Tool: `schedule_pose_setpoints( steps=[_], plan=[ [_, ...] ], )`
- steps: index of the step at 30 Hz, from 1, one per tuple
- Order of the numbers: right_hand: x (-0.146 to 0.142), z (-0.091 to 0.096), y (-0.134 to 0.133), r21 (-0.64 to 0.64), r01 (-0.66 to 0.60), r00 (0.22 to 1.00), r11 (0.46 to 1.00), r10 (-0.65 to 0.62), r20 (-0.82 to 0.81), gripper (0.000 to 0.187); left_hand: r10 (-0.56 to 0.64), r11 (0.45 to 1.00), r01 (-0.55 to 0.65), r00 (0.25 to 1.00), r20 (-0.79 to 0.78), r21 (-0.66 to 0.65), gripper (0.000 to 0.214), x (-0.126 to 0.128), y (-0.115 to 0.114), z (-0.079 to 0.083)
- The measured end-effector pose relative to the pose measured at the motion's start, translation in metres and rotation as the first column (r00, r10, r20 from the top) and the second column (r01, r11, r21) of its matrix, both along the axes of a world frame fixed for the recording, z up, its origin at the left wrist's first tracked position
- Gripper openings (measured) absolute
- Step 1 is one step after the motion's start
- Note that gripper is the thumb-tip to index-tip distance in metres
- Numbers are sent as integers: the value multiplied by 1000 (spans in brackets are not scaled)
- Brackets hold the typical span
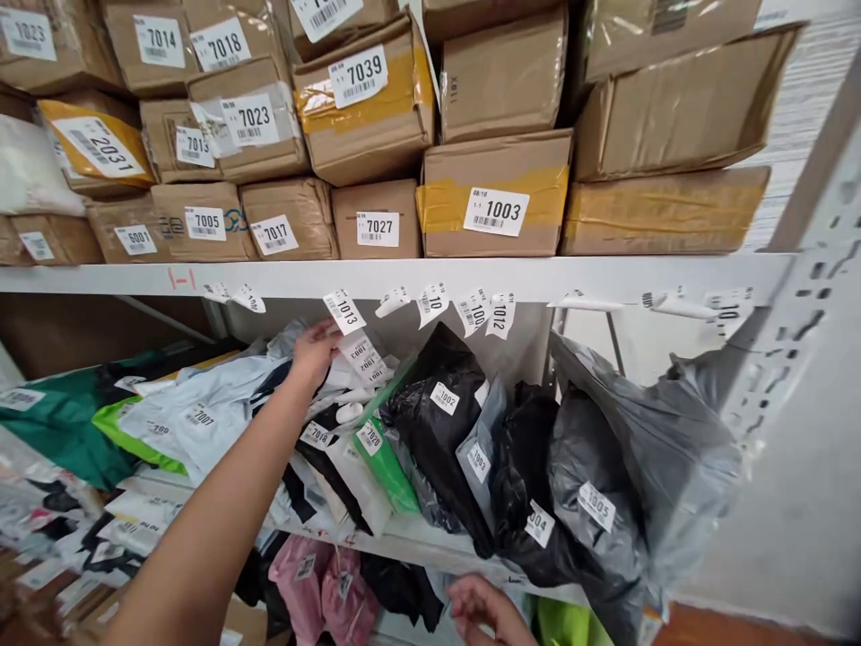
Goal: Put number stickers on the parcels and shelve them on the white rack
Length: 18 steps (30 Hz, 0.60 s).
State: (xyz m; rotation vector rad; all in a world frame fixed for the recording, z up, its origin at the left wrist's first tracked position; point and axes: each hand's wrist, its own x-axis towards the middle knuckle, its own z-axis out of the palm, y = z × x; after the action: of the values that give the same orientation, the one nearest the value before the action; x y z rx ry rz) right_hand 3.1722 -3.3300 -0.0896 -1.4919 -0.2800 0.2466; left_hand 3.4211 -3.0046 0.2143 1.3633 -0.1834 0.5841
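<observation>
My left hand [315, 354] reaches up to just below the edge of the middle shelf. Its fingertips are closed on a white strip of barcode labels [365, 356], printed 1003 and 1002 upside down. A label marked 1013 [344, 311] hangs from the shelf edge, right by the fingertips. Low in the view, my right hand [485, 612] is partly cut off; its fingers are loosely bent and apart, with nothing in them. Above it are a black mailing bag labelled 1002 [437, 422] and a grey bag labelled 1003 [479, 453].
Taped cardboard boxes [494, 170] with number labels are stacked on the upper shelf [404, 276]. Labels dangle along its edge. Black and grey bags [598, 458] lean at the right, beside a perforated metal post [784, 386]. Pink bags [302, 583] lie on the shelf below.
</observation>
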Motion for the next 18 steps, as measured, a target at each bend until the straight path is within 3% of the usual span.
schedule_pose_setpoints(
  steps=[2, 4, 5, 7, 10, 12, 15, 18],
  plan=[
    [18, 46, 15, -27, -104, 982, 994, 107, 157, 37, 36, 990, -28, 998, 52, -141, 35, -16, 4, 9],
    [34, 84, 46, 56, -215, 954, 975, 197, 226, 37, 51, 967, -33, 997, 65, -252, 35, -42, 9, 7],
    [42, 98, 67, 143, -283, 945, 949, 250, 209, 41, 48, 955, -29, 997, 57, -296, 34, -58, 13, 1],
    [58, 117, 112, 396, -362, 928, 844, 365, 71, 57, 22, 932, -10, 999, 30, -361, 29, -93, 20, -20],
    [78, 131, 175, 692, -307, 856, 653, 508, -100, 77, -13, 915, 13, 1000, 2, -403, 22, -147, 32, -65],
    [85, 135, 207, 786, -206, 844, 583, 512, -159, 74, -3, 906, -10, 1000, -30, -422, 22, -177, 42, -96],
    [87, 139, 238, 830, -21, 903, 557, 367, -223, 59, 35, 870, -62, 997, -64, -489, 21, -208, 55, -125],
    [82, 145, 254, 827, 47, 940, 560, 256, -226, 61, 49, 734, -71, 997, -52, -675, 25, -228, 66, -127]
  ],
)
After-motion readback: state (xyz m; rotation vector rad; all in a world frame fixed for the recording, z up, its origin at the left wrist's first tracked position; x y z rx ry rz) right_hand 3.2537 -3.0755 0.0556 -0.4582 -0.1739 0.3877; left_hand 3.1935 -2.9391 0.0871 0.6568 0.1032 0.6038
